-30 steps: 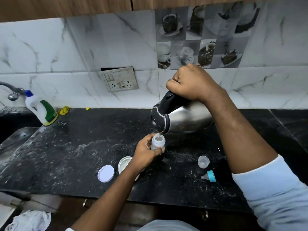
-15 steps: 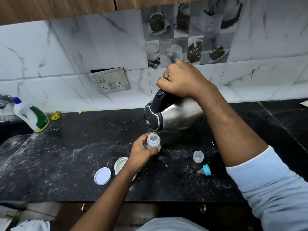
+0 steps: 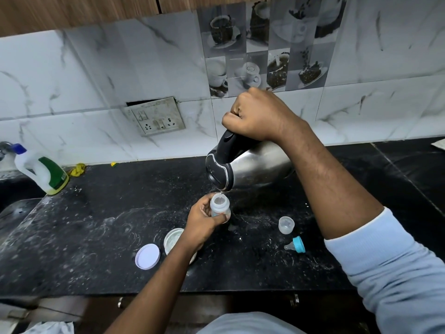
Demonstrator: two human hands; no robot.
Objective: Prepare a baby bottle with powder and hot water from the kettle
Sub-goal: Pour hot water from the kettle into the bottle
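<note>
Nearest me on the black worktop (image 3: 96, 225) lie a white lid (image 3: 147, 256) and an open tin (image 3: 172, 238), with the teat (image 3: 295, 245) and clear cap (image 3: 286, 224) off to the right. My left hand (image 3: 202, 222) grips the baby bottle (image 3: 219, 206) mid-worktop. Just above it, my right hand (image 3: 260, 116) clenches the handle of the tilted kettle (image 3: 260, 165), a thin stream entering the bottle's mouth

No text, number or brand can be read. A green label is carried by the white jug (image 3: 39, 169) at nine o'clock on the bench (image 3: 96, 225), but its print is too blurred. Coloured print on the bottle (image 3: 219, 206) at centre is too small to be read.
</note>
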